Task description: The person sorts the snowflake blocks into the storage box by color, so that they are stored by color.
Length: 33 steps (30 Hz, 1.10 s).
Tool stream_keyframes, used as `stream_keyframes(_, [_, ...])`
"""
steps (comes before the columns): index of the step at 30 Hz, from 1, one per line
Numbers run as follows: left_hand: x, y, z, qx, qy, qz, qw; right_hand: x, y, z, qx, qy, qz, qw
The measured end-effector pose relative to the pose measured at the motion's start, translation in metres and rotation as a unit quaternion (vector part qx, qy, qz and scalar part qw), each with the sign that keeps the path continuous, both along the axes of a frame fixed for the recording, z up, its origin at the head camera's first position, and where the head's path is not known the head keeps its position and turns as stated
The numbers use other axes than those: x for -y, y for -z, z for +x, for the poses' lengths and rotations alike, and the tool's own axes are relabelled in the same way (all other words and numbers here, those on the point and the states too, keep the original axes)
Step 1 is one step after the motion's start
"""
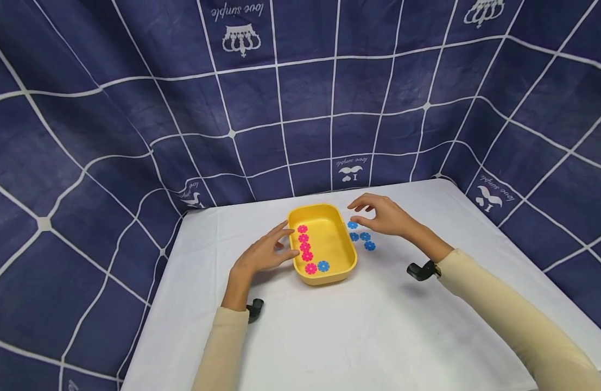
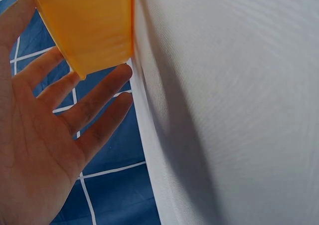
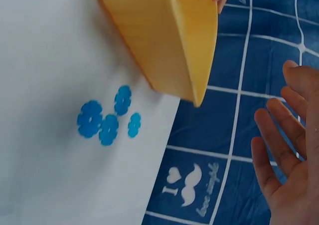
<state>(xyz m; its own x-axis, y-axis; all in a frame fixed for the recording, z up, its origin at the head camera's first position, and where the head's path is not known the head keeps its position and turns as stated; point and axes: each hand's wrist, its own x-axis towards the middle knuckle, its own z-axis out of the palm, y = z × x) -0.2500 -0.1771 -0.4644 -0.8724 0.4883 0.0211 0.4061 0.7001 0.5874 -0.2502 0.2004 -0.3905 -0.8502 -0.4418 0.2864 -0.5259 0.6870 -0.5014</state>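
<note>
1. Head view: the right hand (image 1: 383, 217), holding nothing, fingers loosely bent, hangs at 2 o'clock from the tray (image 1: 324, 280), by the blue discs (image 1: 365, 237); they look thin, so a careless pinch could scatter them
2. Head view: the left hand (image 1: 266, 252), relaxed and gripping nothing, sits at the tray's 9 o'clock rim; a bump there could slide the tray and jumble the pink discs (image 1: 305, 247) along that wall, or the blue one at 6 o'clock
3. Head view: the white counter (image 1: 300, 336) carries it all, with a navy, white-lined curtain (image 1: 305, 87) at 9, 12 and 3 o'clock
4. Left wrist view: the fingers spread by the tray's corner, probably too loosely to steady it; curtain shows towards 8 o'clock, counter at 3
5. Right wrist view: palm bare at 4 o'clock; at 9, four blue discs lie bunched on the counter, so lifting one may drag a neighbour; curtain at 5
</note>
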Motion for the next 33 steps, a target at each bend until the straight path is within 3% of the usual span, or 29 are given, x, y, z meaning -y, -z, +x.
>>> stream_keyframes(13, [0.000, 0.001, 0.000, 0.000, 0.005, 0.012, 0.9999, -0.036, 0.006, 0.010, -0.017, 0.040, -0.042, 0.9982])
stream_keyframes(33, [0.000, -0.001, 0.001, -0.003, 0.002, 0.008, 1.0000, -0.036, 0.039, 0.013, 0.015, 0.067, -0.049, 0.9965])
